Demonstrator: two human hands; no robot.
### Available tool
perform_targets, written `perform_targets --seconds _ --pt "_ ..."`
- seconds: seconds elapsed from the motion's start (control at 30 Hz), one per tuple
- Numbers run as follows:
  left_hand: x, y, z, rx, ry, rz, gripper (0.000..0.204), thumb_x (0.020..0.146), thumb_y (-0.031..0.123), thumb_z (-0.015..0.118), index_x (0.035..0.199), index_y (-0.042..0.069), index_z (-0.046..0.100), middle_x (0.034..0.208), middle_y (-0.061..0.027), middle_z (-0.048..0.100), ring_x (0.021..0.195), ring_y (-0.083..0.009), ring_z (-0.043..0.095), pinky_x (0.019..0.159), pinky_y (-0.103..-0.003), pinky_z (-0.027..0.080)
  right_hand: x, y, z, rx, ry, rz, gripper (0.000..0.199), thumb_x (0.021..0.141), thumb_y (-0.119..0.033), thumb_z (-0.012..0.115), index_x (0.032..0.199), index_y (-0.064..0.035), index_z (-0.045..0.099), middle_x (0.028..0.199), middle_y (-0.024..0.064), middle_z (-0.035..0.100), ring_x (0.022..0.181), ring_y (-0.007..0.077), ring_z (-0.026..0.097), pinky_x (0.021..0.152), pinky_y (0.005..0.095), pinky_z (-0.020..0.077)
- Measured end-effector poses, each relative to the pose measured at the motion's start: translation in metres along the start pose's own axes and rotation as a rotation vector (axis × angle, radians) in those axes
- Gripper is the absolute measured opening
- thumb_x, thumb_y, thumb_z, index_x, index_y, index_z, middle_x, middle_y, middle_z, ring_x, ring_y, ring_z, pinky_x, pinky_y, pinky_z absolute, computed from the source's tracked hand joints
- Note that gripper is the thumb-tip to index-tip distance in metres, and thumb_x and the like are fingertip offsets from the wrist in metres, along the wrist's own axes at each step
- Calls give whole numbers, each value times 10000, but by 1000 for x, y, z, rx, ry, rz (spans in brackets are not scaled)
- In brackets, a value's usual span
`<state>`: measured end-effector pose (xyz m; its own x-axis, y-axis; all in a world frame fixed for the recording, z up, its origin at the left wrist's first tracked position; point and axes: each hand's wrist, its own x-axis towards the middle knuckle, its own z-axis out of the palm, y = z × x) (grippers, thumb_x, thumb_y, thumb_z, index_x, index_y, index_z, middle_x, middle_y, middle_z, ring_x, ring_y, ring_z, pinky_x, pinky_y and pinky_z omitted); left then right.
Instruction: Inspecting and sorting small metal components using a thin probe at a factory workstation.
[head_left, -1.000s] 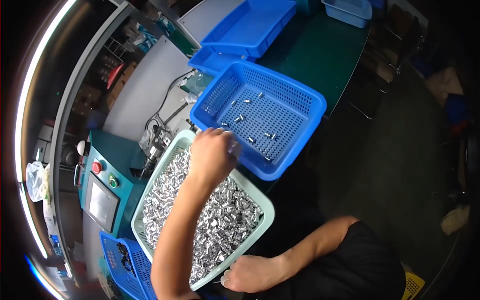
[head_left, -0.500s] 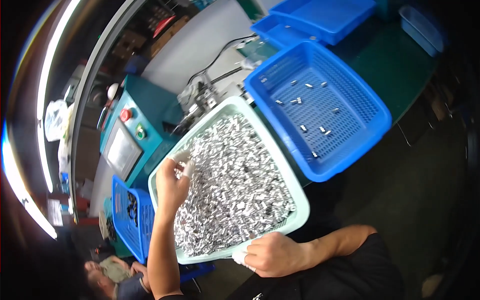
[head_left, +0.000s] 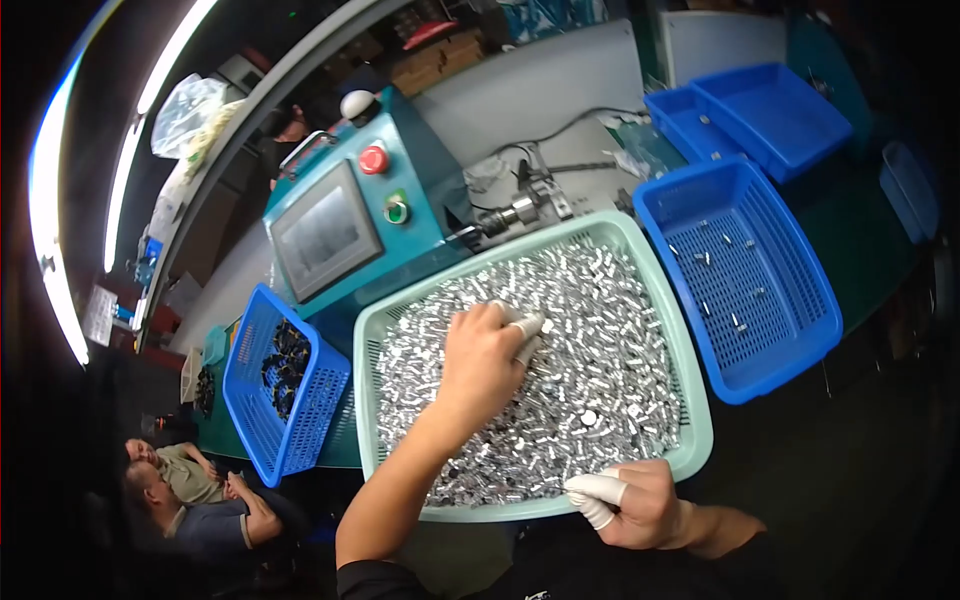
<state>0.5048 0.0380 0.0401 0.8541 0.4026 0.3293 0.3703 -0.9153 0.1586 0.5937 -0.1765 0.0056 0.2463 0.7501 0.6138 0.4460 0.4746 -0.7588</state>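
The pale green basket [head_left: 690,400] sits right in front of the person, tipped a little toward them and heaped with small shiny metal pieces [head_left: 600,360], which puts the pile within easy reach of both arms. The left hand [head_left: 485,360] is down in the middle of the heap, knuckles up, fingers curled together into the pieces as if gathering a few; white covers show on the fingertips, but whether anything is actually pinched between them I cannot tell. The right hand [head_left: 640,505] grips the basket's near rim by its right corner, thumb in a white cover laid over the edge and fingers closed under it, seemingly to keep the basket steady. Just to the right, nearly touching the green rim, a blue basket [head_left: 800,340] holds only a scatter of the same pieces, so it has plenty of bare floor left. Behind the far edge stands a teal machine [head_left: 340,230] with a screen and a red button, and a small fixture [head_left: 520,205] with cables close to the basket's far rim; room there is tight. At the left, a smaller blue basket [head_left: 250,390] of dark rings stands beside the green one, and blue trays [head_left: 760,110] lie further off on the bench.
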Motion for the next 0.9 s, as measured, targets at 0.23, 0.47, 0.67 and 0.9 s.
perform_targets --seconds 0.23,0.47,0.67,0.9 --pt "-15 -6 5 -114 46 3 223 760 137 682 982 120 679 840 -57 592 830 -241 543 749 -361 404 10 -12 6 -67 -32 97 151 727 -10 722 868 4 671 636 97 636 464 179 573 433 258 424" --pt "-50 -15 -39 -311 212 -83 234 742 58 680 972 83 645 836 -68 579 823 -242 546 741 -353 422 13 -29 27 -125 9 142 92 757 -8 696 840 11 661 608 93 622 453 159 561 440 240 419" --pt "-182 -22 -83 -988 383 -474 231 776 -24 683 987 21 601 999 -79 646 905 -137 593 777 -273 469 15 -45 66 -84 -115 90 97 766 0 687 856 20 657 619 108 630 471 159 584 444 233 428" --pt "-314 11 -62 -1266 960 -777 268 816 33 668 1077 12 614 931 -85 656 817 -133 596 717 -234 458 7 -53 104 -99 -190 52 101 768 -7 697 860 21 666 647 107 643 481 159 579 459 233 430"
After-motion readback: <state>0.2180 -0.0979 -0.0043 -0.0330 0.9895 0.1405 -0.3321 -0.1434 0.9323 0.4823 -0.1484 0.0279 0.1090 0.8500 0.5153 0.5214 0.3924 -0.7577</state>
